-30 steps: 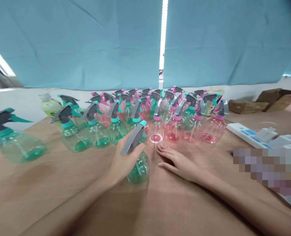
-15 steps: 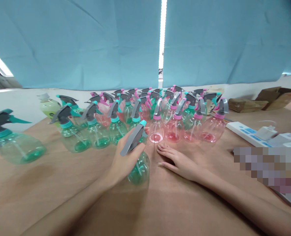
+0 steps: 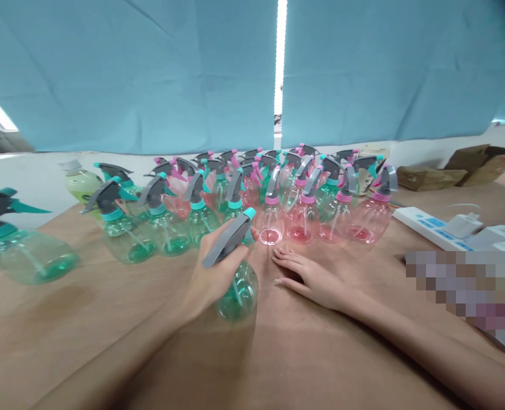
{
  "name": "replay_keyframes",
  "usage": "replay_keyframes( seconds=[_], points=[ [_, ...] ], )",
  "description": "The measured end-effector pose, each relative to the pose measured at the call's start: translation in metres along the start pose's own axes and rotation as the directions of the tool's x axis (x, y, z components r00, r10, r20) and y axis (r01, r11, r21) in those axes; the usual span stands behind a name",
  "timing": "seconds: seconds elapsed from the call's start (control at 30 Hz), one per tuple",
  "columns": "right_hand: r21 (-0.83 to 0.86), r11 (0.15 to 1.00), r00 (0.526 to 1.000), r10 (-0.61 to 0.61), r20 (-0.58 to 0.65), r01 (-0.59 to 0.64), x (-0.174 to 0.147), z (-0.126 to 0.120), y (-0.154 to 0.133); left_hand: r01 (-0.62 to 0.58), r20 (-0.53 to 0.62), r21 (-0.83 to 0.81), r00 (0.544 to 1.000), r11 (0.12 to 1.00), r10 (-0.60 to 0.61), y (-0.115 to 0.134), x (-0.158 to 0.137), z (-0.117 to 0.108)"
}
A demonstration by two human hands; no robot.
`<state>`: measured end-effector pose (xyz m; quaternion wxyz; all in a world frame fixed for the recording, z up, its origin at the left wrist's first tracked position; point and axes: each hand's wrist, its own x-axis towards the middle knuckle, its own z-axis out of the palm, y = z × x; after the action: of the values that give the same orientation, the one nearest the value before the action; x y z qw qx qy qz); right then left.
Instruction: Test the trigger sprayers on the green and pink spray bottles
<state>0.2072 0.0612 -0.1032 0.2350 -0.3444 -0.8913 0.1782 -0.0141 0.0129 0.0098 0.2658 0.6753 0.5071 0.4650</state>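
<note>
My left hand [image 3: 218, 265] is closed round the neck of a green spray bottle [image 3: 238, 293] with a grey and turquoise trigger head. The bottle is tilted a little, and my fingers hide its collar. To its right, my right hand [image 3: 310, 278] lies on the brown table [image 3: 303, 364] with fingers stretched out, holding nothing. Just beyond my fingertips stands a pink spray bottle [image 3: 270, 223], beside several more pink ones. Left of them runs a row of green spray bottles, among them one [image 3: 203, 222] behind my left hand.
Another green spray bottle [image 3: 30, 256] stands apart at the far left. A pale green bottle [image 3: 79, 181] with a white cap is at the back left. On the right are a white power strip [image 3: 423, 225] with plugs, a blurred-out object [image 3: 469, 296] and cardboard boxes [image 3: 431, 177]. Blue cloth [image 3: 171, 74] hangs behind.
My left hand and the green spray bottle have shifted slightly left, and the trigger head leans a little more. My right hand stays resting on the table.
</note>
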Motion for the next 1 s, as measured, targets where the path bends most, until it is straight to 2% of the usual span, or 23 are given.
replay_keyframes(
  seconds=[0.6,1.0],
  points=[
    [0.018,1.0,1.0,0.007,-0.006,-0.007,-0.0006,0.0008,0.0015,-0.002,0.015,-0.074,1.0,0.997,0.003,-0.0026,0.0016,-0.0001],
    [0.013,1.0,1.0,0.013,-0.018,-0.012,-0.0014,0.0009,0.0008,-0.008,0.088,-0.055,0.996,0.998,0.013,-0.0046,0.0014,-0.0018]
  ],
)
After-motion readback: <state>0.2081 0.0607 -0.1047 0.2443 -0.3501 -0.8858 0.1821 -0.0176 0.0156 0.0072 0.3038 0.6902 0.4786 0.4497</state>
